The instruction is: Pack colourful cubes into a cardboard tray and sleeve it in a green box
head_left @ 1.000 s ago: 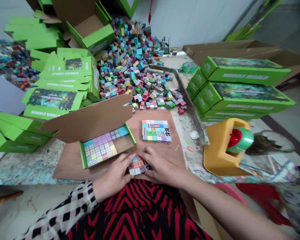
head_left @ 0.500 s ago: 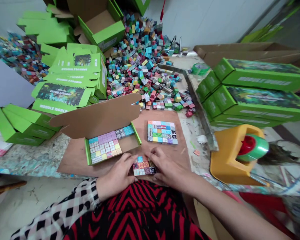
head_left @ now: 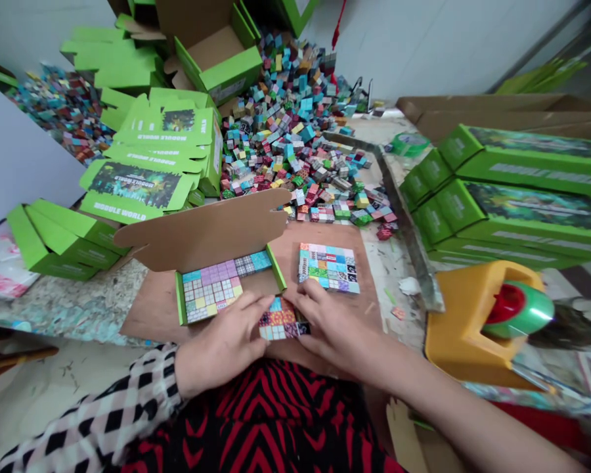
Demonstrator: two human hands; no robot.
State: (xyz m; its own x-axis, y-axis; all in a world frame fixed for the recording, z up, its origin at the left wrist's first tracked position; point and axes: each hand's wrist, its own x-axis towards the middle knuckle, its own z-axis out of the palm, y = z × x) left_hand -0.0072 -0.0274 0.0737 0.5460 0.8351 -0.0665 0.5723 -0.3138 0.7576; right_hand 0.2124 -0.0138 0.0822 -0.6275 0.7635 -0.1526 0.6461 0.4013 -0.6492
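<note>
Between my two hands is a small block of patterned cubes [head_left: 277, 320], pressed together in rows. My left hand [head_left: 229, 338] closes on its left end, fingers along the far edge and thumb at the near side. My right hand [head_left: 328, 322] grips the right end and hides part of it. Just beyond my left hand lies an open green box [head_left: 180, 297], its brown lid [head_left: 207, 230] raised; cubes fill it except for a bare patch at the right. A flat rectangle of cubes [head_left: 329, 266] rests on the brown board [head_left: 152, 305], beyond my right hand.
A large heap of loose cubes [head_left: 295, 138] covers the back of the table. Flattened green boxes [head_left: 132, 184] are stacked at the left. Closed green boxes [head_left: 526, 210] stand at the right, behind a yellow tape dispenser [head_left: 453, 322]. A metal strip [head_left: 404, 217] borders the heap.
The view has shifted a little, so the table's contents appear slightly farther right. My hands, still around the block of cubes, are nearer the open box's front edge.
</note>
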